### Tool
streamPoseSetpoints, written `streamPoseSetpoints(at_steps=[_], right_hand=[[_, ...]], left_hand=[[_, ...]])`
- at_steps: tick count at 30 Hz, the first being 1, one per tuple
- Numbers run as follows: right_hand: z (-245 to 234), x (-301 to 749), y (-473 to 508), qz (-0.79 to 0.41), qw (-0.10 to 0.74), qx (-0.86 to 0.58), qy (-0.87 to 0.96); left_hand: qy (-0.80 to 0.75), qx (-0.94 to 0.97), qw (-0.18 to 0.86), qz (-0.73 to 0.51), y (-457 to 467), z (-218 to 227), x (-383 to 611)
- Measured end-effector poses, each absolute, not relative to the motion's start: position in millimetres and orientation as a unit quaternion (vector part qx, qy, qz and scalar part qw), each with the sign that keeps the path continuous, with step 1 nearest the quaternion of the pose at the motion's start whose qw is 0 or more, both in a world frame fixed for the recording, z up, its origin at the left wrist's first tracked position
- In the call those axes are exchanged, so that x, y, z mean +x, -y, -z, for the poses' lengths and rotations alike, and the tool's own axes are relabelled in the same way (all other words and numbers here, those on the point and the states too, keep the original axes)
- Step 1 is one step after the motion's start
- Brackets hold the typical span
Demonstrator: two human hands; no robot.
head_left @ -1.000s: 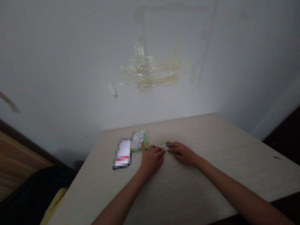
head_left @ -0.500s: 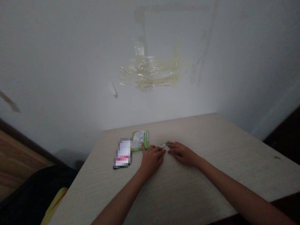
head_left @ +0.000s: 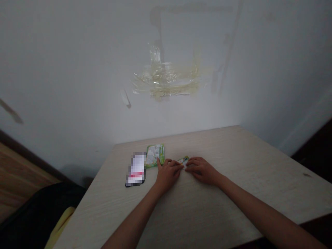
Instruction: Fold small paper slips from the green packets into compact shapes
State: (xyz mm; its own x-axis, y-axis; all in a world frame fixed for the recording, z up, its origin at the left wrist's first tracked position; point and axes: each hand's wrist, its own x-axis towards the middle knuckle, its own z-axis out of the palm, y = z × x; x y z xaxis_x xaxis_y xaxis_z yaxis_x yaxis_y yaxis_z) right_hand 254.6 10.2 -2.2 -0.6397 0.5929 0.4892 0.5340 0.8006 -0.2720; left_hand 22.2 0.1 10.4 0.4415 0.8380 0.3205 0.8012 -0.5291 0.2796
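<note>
My left hand [head_left: 167, 173] and my right hand [head_left: 201, 169] rest side by side on a pale wooden table [head_left: 207, 207]. Their fingertips meet on a small green and white packet [head_left: 183, 161] lying flat on the table, and both hands pinch it with curled fingers. A larger green packet [head_left: 155, 154] lies just beyond my left hand, near its outstretched thumb. A dark phone [head_left: 136, 170] with a blurred screen lies to the left of that packet.
A white wall with yellowed tape remains [head_left: 166, 81] stands right behind the table's far edge. A dark bag or cloth with a yellow edge [head_left: 38, 218] sits low at the left, beside the table. The table's right half is bare wood.
Almost nothing has moved. Both hands stay on the small packet, with only slight shifts of the fingers.
</note>
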Motion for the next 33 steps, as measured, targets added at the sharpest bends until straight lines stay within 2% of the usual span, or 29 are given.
streamPoseSetpoints(at_steps=[8, 13, 25, 33], right_hand=[[-1, 259, -17, -0.076, 0.260, -0.342, 0.900], [0, 263, -20, -0.096, 0.257, -0.353, 0.895], [-2, 258, -13, -0.033, 0.282, -0.345, 0.895], [0, 258, -12, -0.044, 0.287, -0.341, 0.894]], left_hand=[[-0.431, 0.878, 0.019, -0.207, -9, -5, 15], [-0.400, 0.899, 0.048, -0.172, -13, -4, 12], [-0.417, 0.886, 0.012, -0.205, -4, -16, 20], [-0.431, 0.882, 0.007, -0.189, -6, -6, 20]])
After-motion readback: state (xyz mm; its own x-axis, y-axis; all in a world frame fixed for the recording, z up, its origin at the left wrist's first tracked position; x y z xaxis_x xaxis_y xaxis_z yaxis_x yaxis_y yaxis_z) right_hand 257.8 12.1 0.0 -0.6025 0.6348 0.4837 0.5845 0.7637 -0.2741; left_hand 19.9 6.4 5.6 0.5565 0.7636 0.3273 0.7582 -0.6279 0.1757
